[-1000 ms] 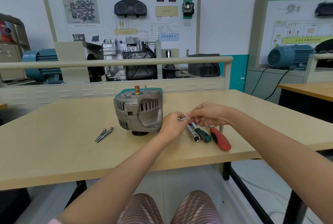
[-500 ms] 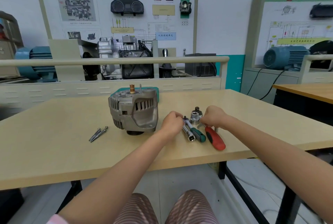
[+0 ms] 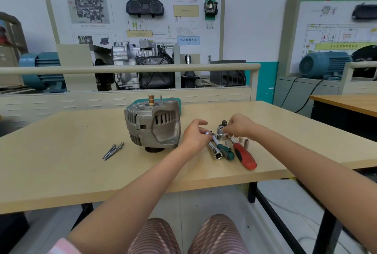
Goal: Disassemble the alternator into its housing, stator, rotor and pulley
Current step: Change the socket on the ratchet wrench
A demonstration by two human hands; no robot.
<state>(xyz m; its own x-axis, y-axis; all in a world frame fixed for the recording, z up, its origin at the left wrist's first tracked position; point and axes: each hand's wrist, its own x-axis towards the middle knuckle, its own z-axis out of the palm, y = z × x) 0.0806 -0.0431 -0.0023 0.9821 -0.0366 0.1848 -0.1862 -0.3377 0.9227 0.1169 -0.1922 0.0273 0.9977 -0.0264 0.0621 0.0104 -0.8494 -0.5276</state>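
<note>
While the alternator (image 3: 152, 125) stands on the table (image 3: 61, 172), left hand (image 3: 193, 136) just right of it pinches a small bit; right hand (image 3: 238, 126) fingers the socket (image 3: 221, 134). Seat bit squarely w/ both hands.

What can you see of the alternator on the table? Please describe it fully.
The alternator is a grey cast-metal body, dull like aluminium, with rows of cooling slots around its side. It stands upright on the table, the dark grooved pulley underneath. On top, a copper-coloured shaft end and a thin pin stick up. A mounting lug faces the camera. It looks still assembled. Neither of the hands touches it; the left hand is just right of it.
</note>
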